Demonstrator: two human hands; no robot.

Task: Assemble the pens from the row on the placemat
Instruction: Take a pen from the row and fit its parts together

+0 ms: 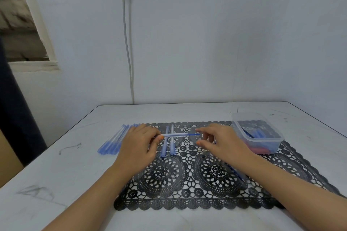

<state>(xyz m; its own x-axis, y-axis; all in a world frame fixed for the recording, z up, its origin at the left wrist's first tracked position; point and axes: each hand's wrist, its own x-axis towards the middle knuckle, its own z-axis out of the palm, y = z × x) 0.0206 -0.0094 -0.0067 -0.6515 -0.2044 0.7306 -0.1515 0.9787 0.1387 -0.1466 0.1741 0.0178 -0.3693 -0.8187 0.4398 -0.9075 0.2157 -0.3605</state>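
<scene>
Holding a pen barrel and refill above the placemat

Both hands meet over the far half of a black lace-patterned placemat (206, 202) on a pale grey counter (65, 184). The left hand (139, 142) pinches one end of a clear plastic pen barrel (174, 134), which is held level and crosswise; its fingers (159, 138) are curled around the tube. The right hand (223, 142) appears to pinch the outer end of a thin blue ink refill (193, 134) that pokes out of the barrel's other end.

Below the barrel, two pale blue-and-clear pens (164, 148) lie side by side on the placemat. A bundle of blue-capped clear pens (112, 142) rests just off the placemat's left edge. A clear plastic tub (272, 137) sits on the right corner.

These parts look very light, smooth and a little slippery. The barrel seems stiff, while the slim refill would likely bend if pushed off-line, so a grip close to the barrel mouth suits it best.

The left hand hides the barrel's near end. The tub's blue and red contents are too blurred to name. A blue pen-like piece (236, 172) is mostly covered by the right forearm.
</scene>
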